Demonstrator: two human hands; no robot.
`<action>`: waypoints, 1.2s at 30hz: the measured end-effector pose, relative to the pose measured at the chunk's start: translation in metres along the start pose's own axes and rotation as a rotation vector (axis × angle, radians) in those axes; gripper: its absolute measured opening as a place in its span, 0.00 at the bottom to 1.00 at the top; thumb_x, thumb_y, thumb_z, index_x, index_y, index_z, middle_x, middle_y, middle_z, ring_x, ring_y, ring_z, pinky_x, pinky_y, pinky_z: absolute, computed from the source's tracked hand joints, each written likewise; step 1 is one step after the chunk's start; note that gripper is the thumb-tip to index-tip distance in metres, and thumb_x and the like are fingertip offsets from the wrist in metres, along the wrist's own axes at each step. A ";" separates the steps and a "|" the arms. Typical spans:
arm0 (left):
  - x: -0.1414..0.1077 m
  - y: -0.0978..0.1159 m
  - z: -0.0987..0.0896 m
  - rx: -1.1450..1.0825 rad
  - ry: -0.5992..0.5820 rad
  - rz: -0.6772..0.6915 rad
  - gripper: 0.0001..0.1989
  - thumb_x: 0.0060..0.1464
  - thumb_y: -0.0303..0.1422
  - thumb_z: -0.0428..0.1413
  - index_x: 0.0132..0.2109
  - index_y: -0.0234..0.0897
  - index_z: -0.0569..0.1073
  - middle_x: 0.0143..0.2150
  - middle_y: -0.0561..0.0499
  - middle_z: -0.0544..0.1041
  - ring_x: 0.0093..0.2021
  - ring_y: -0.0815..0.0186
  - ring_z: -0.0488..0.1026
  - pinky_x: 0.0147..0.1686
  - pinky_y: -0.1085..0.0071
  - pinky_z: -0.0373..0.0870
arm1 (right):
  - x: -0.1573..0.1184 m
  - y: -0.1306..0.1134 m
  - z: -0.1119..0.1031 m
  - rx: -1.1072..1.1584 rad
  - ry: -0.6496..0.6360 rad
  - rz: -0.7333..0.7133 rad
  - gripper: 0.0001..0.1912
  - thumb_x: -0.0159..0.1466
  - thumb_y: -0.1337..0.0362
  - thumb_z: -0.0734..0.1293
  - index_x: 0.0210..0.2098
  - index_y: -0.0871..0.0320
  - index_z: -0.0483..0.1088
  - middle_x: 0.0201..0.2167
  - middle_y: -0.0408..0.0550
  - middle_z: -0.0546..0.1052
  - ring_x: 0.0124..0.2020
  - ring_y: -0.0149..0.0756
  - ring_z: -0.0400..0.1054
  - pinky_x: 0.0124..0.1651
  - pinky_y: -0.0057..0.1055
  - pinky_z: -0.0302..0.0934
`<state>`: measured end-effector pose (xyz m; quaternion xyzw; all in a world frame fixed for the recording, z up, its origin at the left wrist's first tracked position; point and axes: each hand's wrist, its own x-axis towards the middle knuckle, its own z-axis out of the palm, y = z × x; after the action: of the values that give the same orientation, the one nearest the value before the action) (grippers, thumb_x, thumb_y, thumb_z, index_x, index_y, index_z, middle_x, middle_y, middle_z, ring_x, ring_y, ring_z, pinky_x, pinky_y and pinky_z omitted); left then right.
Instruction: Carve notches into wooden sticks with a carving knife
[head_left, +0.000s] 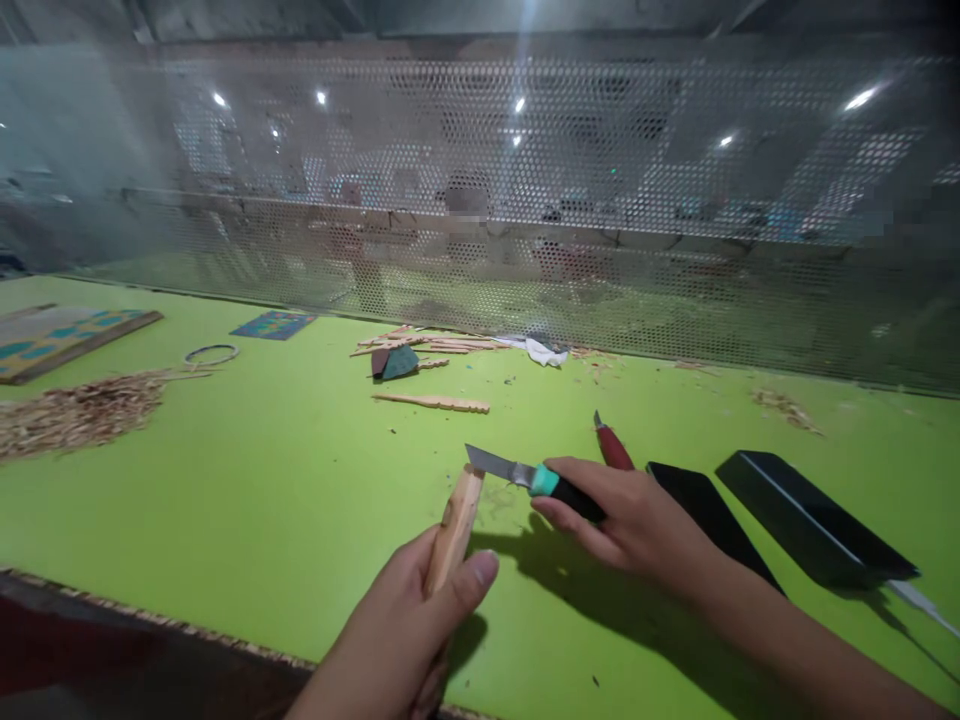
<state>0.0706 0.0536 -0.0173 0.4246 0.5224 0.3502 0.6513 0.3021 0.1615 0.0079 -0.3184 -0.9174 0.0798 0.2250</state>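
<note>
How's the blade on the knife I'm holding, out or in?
Out: the bare metal blade extends past the turquoise collar of the knife in the right hand.

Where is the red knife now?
In the head view, right of centre: the red knife lies on the table just beyond the right grip, beside the flat black slab.

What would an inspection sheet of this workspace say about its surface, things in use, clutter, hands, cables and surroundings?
Surface: bright green tabletop, dotted with small specks.
Things in use: teal-and-black-handled knife, its blade at the far end of a wooden stick; contact hard to confirm.
Clutter: wood shavings heaped at left, thin sticks near the back, red-handled knife at right.
Hands: left hand grips the wooden stick; right hand holds the teal-and-black-handled knife.
Cables: white cable at the end of a black block-shaped device.
Surroundings: perforated screen behind the tabletop.
</note>
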 end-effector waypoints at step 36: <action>0.000 0.005 -0.001 0.002 0.090 0.127 0.25 0.61 0.57 0.58 0.42 0.37 0.71 0.23 0.61 0.59 0.21 0.73 0.52 0.22 0.76 0.55 | -0.004 -0.007 0.012 -0.047 0.163 0.005 0.18 0.77 0.50 0.60 0.47 0.56 0.73 0.34 0.50 0.83 0.29 0.40 0.77 0.32 0.33 0.64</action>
<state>0.0695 0.0554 -0.0125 0.4413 0.5233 0.4092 0.6033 0.2951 0.1534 -0.0024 -0.3314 -0.8969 0.0329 0.2910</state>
